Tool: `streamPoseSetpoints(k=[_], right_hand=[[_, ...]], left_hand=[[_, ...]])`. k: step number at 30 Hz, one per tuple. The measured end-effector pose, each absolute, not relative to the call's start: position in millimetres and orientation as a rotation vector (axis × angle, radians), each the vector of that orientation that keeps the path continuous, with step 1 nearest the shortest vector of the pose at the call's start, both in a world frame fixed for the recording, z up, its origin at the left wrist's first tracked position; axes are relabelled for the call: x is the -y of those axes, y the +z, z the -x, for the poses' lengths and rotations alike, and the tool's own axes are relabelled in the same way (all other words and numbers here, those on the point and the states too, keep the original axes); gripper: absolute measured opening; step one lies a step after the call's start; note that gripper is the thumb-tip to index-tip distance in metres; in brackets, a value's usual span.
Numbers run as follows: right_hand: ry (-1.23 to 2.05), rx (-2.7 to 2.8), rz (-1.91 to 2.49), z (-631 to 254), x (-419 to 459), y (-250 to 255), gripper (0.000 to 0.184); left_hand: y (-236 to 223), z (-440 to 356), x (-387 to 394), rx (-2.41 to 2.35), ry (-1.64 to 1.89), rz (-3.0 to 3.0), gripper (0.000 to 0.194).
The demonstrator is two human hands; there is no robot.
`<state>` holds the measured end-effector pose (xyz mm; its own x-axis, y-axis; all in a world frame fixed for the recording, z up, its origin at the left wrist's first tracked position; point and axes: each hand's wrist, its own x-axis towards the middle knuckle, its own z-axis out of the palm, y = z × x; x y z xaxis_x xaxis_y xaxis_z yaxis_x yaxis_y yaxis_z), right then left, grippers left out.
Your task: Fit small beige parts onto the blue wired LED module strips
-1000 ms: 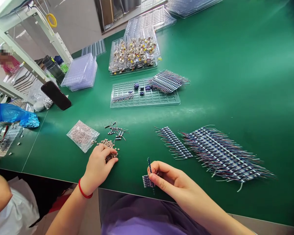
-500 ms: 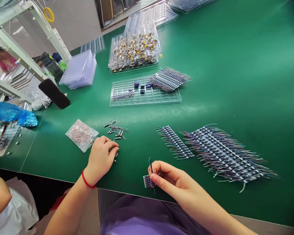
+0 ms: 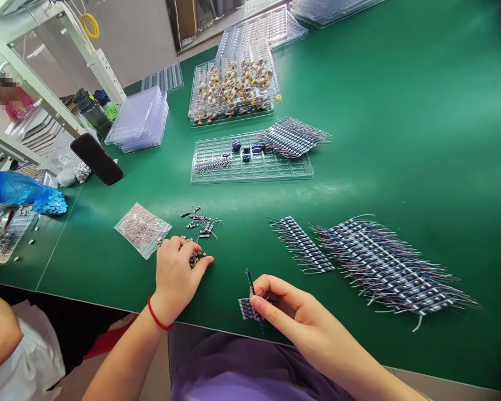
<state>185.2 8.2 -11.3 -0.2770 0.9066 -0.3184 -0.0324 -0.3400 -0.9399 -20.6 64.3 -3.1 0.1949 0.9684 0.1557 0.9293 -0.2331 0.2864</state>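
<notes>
My left hand (image 3: 177,273), with a red band at the wrist, rests on a small pile of tiny brown beads (image 3: 195,257) on the green table (image 3: 401,139); its fingers curl over the pile and pinch at it. My right hand (image 3: 284,306) is closed on a small wired circuit board (image 3: 246,307) near the table's front edge, with a blue wire (image 3: 249,280) sticking up from the fingers. A few loose small cylindrical parts (image 3: 202,223) lie just beyond the beads.
A clear bag of beads (image 3: 141,228) lies left of my left hand. Two heaps of wired boards (image 3: 384,267) spread to the right. Clear trays (image 3: 250,161) stand farther back, a black phone (image 3: 96,159) at left. Another person's arm (image 3: 0,328) is at lower left.
My left hand has shifted a little right over the bead pile, fingers curling in. My right hand keeps its hold on the board, almost still.
</notes>
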Motion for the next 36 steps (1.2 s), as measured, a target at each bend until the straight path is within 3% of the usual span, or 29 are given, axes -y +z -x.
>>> streamPoseSetpoints(k=[5, 15, 23, 36], right_hand=[[1.689, 1.161, 1.243, -186, -5, -22, 0.034], [1.696, 1.140, 1.244, -185, -4, -23, 0.033], [1.649, 1.194, 1.249, -184, -4, -14, 0.029], [1.727, 1.131, 1.219, -176, -1, -9, 0.026]], left_hand=[[-4, 17, -68, -1.801, 0.397, -2.358, 0.006], [-6, 21, -56, -1.640, 0.613, -2.320, 0.009], [9, 6, -19, -1.304, 0.728, -1.980, 0.008], [3, 0, 6, -1.357, 0.917, -1.675, 0.014]])
